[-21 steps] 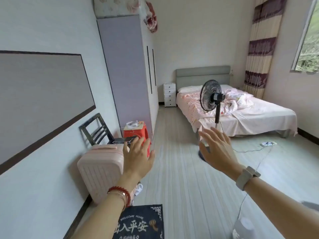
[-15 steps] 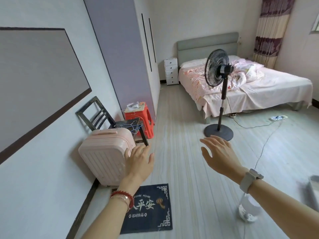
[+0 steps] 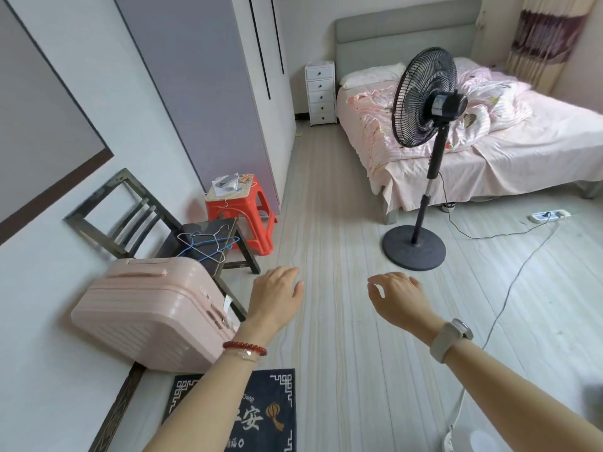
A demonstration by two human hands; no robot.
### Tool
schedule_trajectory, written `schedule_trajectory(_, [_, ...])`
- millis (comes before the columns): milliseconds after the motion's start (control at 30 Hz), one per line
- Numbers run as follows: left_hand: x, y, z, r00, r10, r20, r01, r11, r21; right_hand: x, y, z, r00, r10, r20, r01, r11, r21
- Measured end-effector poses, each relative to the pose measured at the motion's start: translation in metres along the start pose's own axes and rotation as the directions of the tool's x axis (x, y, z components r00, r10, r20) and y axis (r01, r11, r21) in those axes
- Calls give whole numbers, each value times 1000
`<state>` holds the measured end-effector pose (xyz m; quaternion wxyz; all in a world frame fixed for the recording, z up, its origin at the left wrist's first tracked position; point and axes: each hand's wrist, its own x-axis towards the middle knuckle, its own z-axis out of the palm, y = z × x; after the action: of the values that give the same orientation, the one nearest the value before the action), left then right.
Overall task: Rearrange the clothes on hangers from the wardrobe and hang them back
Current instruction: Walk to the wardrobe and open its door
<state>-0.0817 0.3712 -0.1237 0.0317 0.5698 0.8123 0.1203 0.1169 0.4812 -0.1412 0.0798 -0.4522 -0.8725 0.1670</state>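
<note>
The tall lilac wardrobe (image 3: 208, 93) stands against the left wall with its doors closed; no clothes show. A few wire hangers (image 3: 208, 243), white and blue, lie on the dark chair (image 3: 182, 236) beside it. My left hand (image 3: 277, 295) is held out over the floor, fingers relaxed and drooping, holding nothing. Level with it, about a hand's width to the right, my right hand (image 3: 396, 296) hangs the same way and is also empty. Both hands are well short of the wardrobe.
A pink suitcase (image 3: 153, 308) sits by the left wall, a red stool (image 3: 243, 213) behind the chair. A standing fan (image 3: 421, 102) with its cable (image 3: 509, 288) and a power strip (image 3: 549, 216) occupy the floor on the right, before the bed (image 3: 489, 151). A dark doormat (image 3: 261, 415) lies below.
The view has tilted downward and moved forward. Both hands have dropped lower in view and their fingers now droop instead of pointing ahead.
</note>
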Motion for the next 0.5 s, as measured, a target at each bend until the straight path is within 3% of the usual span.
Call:
schedule_trajectory(133, [70,-14,9,996,-73,-43,71,996,-51,84,8,1,1000,-28,14,27,999,39])
schedule_trajectory(267, [143,-41,33,986,-167,0,167,985,-51,169,15,16,997,-65,45,61,994,89])
schedule_trajectory(500, [322,-88,73,982,-176,67,178,984,-28,346,27,25,989,-28,145,28,1000,2])
